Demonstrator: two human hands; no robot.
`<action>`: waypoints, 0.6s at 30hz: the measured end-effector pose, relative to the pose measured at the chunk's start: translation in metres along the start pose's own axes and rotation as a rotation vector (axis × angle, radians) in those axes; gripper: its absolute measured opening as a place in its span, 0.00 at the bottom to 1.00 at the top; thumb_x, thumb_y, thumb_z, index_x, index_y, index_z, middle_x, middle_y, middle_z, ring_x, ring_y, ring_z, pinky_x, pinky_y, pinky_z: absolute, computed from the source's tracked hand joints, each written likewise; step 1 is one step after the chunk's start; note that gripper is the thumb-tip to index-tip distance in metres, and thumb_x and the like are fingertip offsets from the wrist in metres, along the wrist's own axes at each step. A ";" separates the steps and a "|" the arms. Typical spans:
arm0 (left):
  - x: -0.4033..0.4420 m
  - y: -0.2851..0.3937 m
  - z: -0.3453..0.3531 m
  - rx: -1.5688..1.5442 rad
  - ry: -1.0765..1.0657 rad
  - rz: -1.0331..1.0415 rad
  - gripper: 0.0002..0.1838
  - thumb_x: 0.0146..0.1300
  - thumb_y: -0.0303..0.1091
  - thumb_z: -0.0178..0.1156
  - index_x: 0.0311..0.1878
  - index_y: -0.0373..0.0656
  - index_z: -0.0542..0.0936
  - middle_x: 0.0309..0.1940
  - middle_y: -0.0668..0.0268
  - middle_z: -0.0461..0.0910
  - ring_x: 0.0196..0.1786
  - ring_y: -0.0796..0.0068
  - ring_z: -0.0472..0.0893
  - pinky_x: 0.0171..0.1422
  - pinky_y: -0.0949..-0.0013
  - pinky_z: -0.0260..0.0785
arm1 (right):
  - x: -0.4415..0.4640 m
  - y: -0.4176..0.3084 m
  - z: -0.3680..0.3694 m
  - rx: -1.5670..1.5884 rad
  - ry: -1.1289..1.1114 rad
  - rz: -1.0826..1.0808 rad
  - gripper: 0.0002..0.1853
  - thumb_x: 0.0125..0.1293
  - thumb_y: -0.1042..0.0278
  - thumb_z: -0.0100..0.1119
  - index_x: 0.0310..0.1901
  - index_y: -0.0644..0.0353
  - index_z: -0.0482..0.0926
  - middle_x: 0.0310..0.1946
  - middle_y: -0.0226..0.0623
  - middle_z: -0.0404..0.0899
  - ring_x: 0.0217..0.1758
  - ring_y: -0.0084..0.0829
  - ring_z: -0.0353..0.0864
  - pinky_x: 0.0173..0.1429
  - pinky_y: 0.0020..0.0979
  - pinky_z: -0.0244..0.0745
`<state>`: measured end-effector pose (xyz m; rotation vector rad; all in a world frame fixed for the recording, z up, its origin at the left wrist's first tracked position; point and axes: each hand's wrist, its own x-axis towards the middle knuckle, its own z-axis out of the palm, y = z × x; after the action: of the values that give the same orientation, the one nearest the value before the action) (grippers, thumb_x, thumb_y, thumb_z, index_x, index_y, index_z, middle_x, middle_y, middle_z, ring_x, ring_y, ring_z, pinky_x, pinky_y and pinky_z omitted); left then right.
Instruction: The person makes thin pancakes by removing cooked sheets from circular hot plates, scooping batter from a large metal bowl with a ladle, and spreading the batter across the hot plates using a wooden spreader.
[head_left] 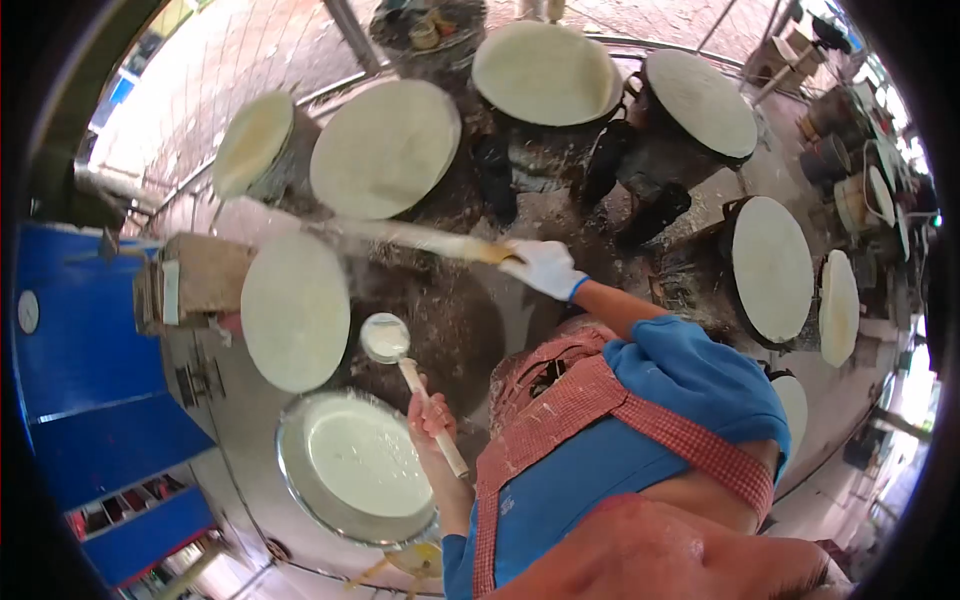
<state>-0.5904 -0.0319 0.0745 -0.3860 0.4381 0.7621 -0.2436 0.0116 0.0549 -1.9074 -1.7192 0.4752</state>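
Note:
My left hand (432, 415), bare, is wrapped round the handle of a ladle (385, 338); its round bowl holds something whitish. Below the ladle's bowl stands a wide metal basin (300, 480) of pale, glossy liquid (365, 455). In a white glove, my right hand (545, 268) grips the end of a long pale stick (420, 238). The stick's far end reaches left, to the upper edge of a round white disc (295, 312). What carries this disc is mostly hidden.
Several round white-topped drums stand around, among them one (385, 148) at upper left, one (545, 75) at top and one (772, 268) at right. Blue panels (85, 330) and a brown box (208, 275) are at left. The floor (225, 465) shows between them.

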 end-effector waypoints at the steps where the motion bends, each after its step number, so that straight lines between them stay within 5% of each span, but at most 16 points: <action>1: 0.019 -0.010 -0.001 -0.134 0.007 -0.106 0.18 0.68 0.39 0.40 0.60 0.49 0.65 0.16 0.68 0.59 0.11 0.85 0.58 0.12 0.82 0.56 | -0.003 0.020 -0.028 0.029 0.006 0.177 0.20 0.57 0.49 0.50 0.47 0.50 0.74 0.38 0.40 0.78 0.41 0.39 0.78 0.45 0.35 0.71; 2: 0.039 -0.021 -0.001 -0.145 -0.003 -0.156 0.19 0.68 0.38 0.42 0.59 0.44 0.66 0.15 0.68 0.58 0.11 0.85 0.57 0.13 0.82 0.53 | -0.006 0.052 -0.049 0.003 0.031 0.311 0.19 0.57 0.49 0.52 0.46 0.51 0.75 0.38 0.40 0.78 0.42 0.39 0.78 0.45 0.34 0.72; 3: 0.058 -0.032 0.000 -0.143 -0.036 -0.188 0.18 0.67 0.37 0.42 0.58 0.43 0.67 0.15 0.68 0.58 0.11 0.85 0.57 0.13 0.82 0.54 | -0.018 0.091 -0.062 -0.005 0.327 0.207 0.20 0.56 0.48 0.53 0.45 0.51 0.75 0.36 0.40 0.79 0.39 0.39 0.79 0.42 0.35 0.73; 6: 0.104 -0.068 0.015 -0.169 -0.155 -0.257 0.21 0.69 0.36 0.37 0.59 0.31 0.62 0.15 0.68 0.58 0.11 0.83 0.58 0.14 0.80 0.58 | -0.040 0.162 -0.127 -0.218 0.571 0.590 0.21 0.53 0.46 0.56 0.43 0.50 0.76 0.29 0.43 0.79 0.31 0.43 0.80 0.34 0.38 0.73; 9: 0.137 -0.095 0.046 -0.140 -0.071 -0.249 0.21 0.69 0.35 0.38 0.60 0.31 0.61 0.15 0.68 0.59 0.11 0.84 0.57 0.14 0.81 0.57 | -0.044 0.213 -0.159 -0.342 0.547 0.673 0.20 0.53 0.47 0.58 0.41 0.52 0.75 0.26 0.44 0.79 0.30 0.42 0.80 0.33 0.39 0.73; 12: 0.146 -0.113 0.068 -0.139 -0.005 -0.224 0.21 0.69 0.35 0.38 0.60 0.31 0.60 0.16 0.69 0.58 0.11 0.85 0.57 0.13 0.81 0.57 | -0.019 0.257 -0.168 -0.456 0.282 0.477 0.18 0.50 0.52 0.60 0.40 0.52 0.74 0.25 0.40 0.78 0.29 0.41 0.79 0.34 0.40 0.71; 14: 0.149 -0.116 0.089 0.006 -0.037 -0.220 0.21 0.69 0.35 0.38 0.61 0.33 0.59 0.16 0.70 0.57 0.11 0.86 0.57 0.13 0.81 0.57 | 0.017 0.280 -0.170 -0.616 0.169 0.082 0.15 0.47 0.61 0.60 0.38 0.52 0.73 0.26 0.35 0.75 0.28 0.38 0.77 0.35 0.39 0.68; 18: 0.146 -0.103 0.095 -0.047 -0.022 -0.212 0.19 0.69 0.36 0.39 0.60 0.40 0.62 0.16 0.69 0.58 0.12 0.83 0.58 0.12 0.81 0.54 | 0.097 0.307 -0.180 -0.709 0.218 -0.331 0.14 0.49 0.68 0.50 0.41 0.51 0.73 0.37 0.35 0.73 0.30 0.34 0.75 0.37 0.37 0.68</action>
<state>-0.3989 0.0289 0.0984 -0.4601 0.3527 0.5709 0.1204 0.0645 0.0250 -1.9411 -2.1662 -0.5183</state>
